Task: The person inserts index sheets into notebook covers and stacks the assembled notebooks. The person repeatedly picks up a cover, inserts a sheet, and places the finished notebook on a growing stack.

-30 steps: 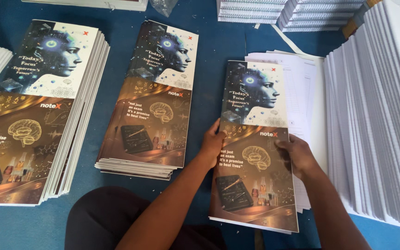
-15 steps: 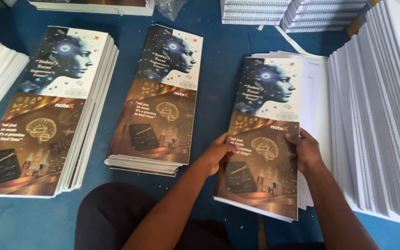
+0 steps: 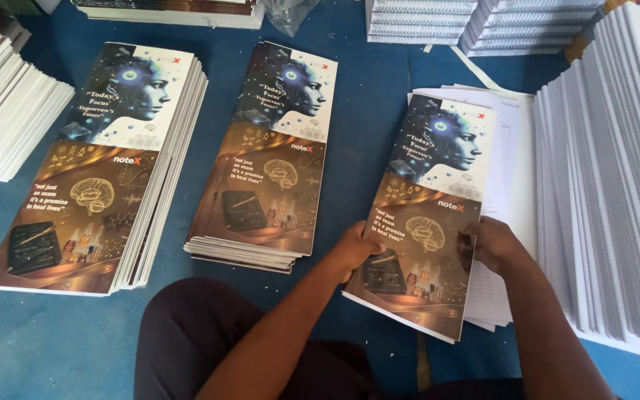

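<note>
My left hand (image 3: 351,250) and my right hand (image 3: 492,243) grip the lower sides of a long printed cover sheet (image 3: 427,185), which shows a blue robot-like head above a brown panel with a brain drawing. The sheet lies tilted over a pile of white ruled pages (image 3: 516,148). Two stacks of the same covers lie to the left: a middle stack (image 3: 268,148) and a thicker left stack (image 3: 98,163).
Everything rests on a blue surface (image 3: 364,89). A tall fanned stack of white pages (image 3: 609,170) fills the right side. More white stacks sit at the far left (image 3: 5,118) and along the top (image 3: 483,22). My dark-clothed knee (image 3: 209,341) is at the bottom.
The cover sheet in my hands has shifted slightly rightward and up over the white pages; my hands moved with it along its lower sides.
</note>
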